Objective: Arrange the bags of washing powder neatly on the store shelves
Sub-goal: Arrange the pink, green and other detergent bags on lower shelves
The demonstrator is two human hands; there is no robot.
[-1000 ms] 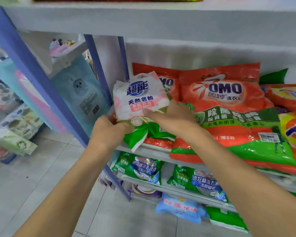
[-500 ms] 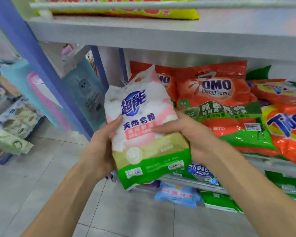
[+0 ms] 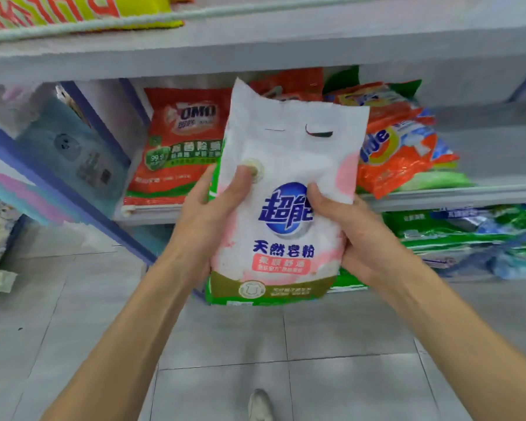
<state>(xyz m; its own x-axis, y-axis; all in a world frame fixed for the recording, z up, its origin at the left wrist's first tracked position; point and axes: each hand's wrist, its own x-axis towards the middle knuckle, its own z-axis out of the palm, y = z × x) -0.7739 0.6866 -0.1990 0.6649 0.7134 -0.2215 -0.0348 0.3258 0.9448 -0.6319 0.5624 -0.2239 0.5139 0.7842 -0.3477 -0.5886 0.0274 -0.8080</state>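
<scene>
While left hand (image 3: 206,221) and right hand (image 3: 357,237) hold it, bag (image 3: 289,159) upright, lengthwise vertical

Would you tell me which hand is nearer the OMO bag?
Left. The left hand holds the white bag by the edge just beside the OMO bag; the right hand grips the other edge, farther off.

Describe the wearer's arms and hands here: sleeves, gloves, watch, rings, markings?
Both bare. The left hand and right hand wear no gloves; no rings show on the visible fingers, though those behind the white and pink plastic bag of washing powder are hidden. The left forearm and right forearm show no sleeve, watch, band or marking up to the frame edge.
</scene>
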